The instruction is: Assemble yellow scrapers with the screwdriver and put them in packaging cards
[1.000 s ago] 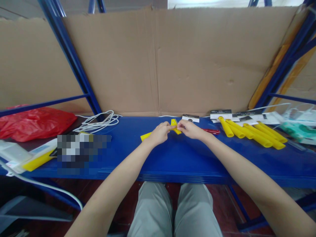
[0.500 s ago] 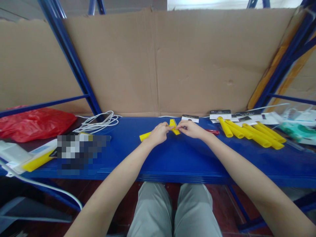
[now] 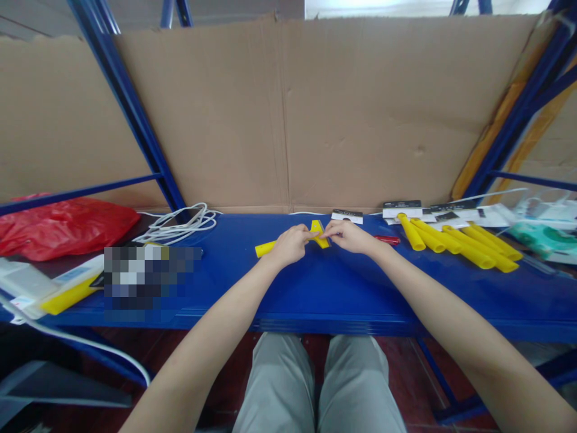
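Note:
A yellow scraper (image 3: 315, 226) lies across my two hands over the blue tabletop, its wide head turned to the right with a thin grey blade edge along it. My left hand (image 3: 291, 245) is closed around its handle, whose end (image 3: 264, 248) sticks out on the left. The fingers of my right hand (image 3: 346, 234) are pinched together at the head by the blade edge; anything small between them is hidden. Just beyond the right hand lies a red tool (image 3: 387, 240), partly covered by the wrist. Behind it is a white-and-black card packet (image 3: 347, 216).
Several yellow tubular handles (image 3: 471, 249) lie at the right, near header-card packets (image 3: 402, 210). On the left are coiled white cable (image 3: 183, 225), a red plastic bag (image 3: 67, 225) and another yellow handle (image 3: 72, 296). A cardboard wall (image 3: 288, 120) stands behind the blue table (image 3: 315, 294).
The scraper's head has shifted very slightly to the right, and the right fingers have moved a little along it. Both hands otherwise keep their places.

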Tool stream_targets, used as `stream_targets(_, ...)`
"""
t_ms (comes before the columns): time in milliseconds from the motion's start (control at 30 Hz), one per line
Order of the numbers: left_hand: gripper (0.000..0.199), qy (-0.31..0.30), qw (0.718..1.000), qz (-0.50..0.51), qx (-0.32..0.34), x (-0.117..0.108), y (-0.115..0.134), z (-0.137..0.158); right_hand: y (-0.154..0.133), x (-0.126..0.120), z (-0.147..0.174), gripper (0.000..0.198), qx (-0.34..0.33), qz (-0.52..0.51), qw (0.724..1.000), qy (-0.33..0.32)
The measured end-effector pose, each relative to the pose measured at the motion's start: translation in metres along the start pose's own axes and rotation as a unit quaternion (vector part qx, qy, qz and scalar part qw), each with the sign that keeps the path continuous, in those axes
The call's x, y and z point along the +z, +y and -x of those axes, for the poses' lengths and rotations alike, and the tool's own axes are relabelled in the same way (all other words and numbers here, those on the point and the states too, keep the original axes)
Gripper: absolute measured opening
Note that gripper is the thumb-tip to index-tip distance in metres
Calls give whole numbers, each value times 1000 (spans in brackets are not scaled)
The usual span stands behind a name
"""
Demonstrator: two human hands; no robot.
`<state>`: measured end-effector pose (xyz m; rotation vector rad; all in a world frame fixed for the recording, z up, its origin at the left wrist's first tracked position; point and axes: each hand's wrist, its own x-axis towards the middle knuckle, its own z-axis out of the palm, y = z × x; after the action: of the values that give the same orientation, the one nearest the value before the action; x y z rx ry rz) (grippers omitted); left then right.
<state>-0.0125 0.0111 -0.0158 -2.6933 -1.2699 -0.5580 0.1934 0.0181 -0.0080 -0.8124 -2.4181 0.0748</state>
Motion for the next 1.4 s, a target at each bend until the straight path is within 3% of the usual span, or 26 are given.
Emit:
stream_targets(100, 45, 10, 1000, 13, 1, 1, -2, 0, -3, 0, -1, 27, 40, -14, 999, 16)
stream_targets(233, 46, 33, 999, 33, -3, 3, -3, -1, -8, 4, -3, 13, 171, -60, 980, 76)
stream_targets(300, 48, 43, 998, 42, -7, 4, -3, 0, -11, 6, -4, 17, 250, -142, 955, 66)
stream_targets(400, 48, 43, 997, 59, 8, 3, -2, 0, -16, 6, -5, 24, 333, -297, 895, 29)
stream_targets(533, 42, 41, 996, 71, 27, 4, -2, -1, -25, 3, -6, 26, 371, -395, 839, 49)
stream_targets(700, 42, 53, 996, 64, 19, 3, -2, -1, -31, 1, -8, 23, 393, -423, 812, 83)
stream_targets(967, 47, 44, 998, 49, 11, 2, 2, -1, -28, 3, -8, 23, 394, -427, 808, 93)
stream_targets(1100, 49, 35, 999, 26, -32, 5, 7, 1, -27, 7, -6, 21, 389, -421, 815, 88)
stream_targets(1200, 49, 47, 998, 43, -24, 6, 9, 1, -18, 5, -6, 20, 379, -399, 831, 78)
stream_targets(1333, 46, 106, 986, 125, -4, 3, 10, -1, 14, -6, 0, 18, 389, -211, 886, 139)
stream_targets(1400, 44, 146, 968, 203, -19, 0, 10, -5, 35, -14, 7, 19, 426, -109, 886, 148)
